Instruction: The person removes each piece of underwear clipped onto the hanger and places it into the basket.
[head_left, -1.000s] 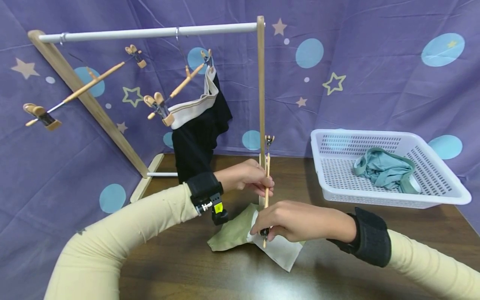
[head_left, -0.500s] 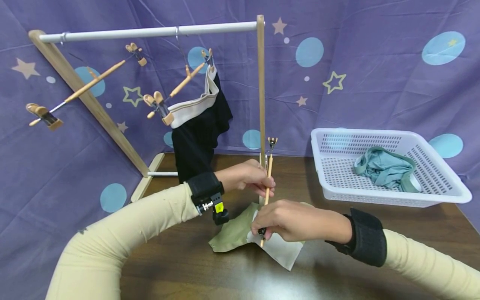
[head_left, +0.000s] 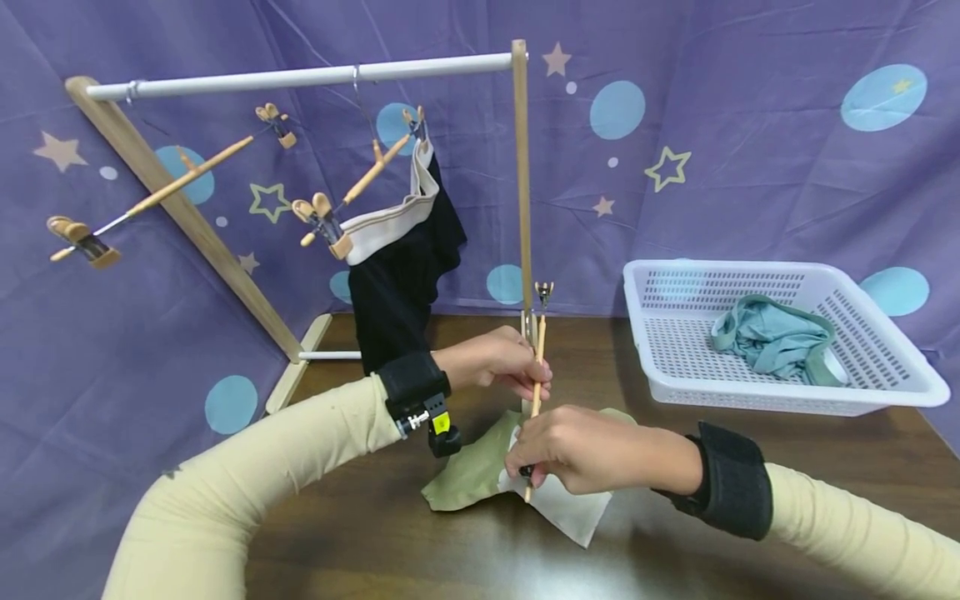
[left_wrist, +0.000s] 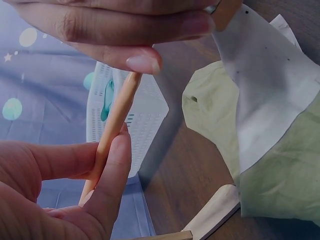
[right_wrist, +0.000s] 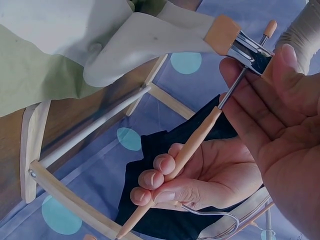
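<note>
Left of the white perforated plastic basket [head_left: 750, 398], the green-and-white cloth garment [head_left: 468, 477] risked being dropped if shallowly bitten by the wood-tipped metal clip [right_wrist: 245, 47] pinched in the right hand [head_left: 581, 452], its tan wooden hanger [right_wrist: 196, 140] gripped by the left hand [head_left: 504, 360].

The left arm [head_left: 191, 517] reaches in from the near left, bent at the elbow, its forearm sloping toward the far right. The left grip [head_left: 513, 367] is farther off, its fingers [right_wrist: 151, 179] curled to meet the thumb [right_wrist: 187, 195] in a pinch. The right arm [head_left: 847, 517] slants in from the near right. The right grip [head_left: 577, 446] turns its back upward, thumb and fingers pinching below, just near of the left grip and apart from it.
</note>
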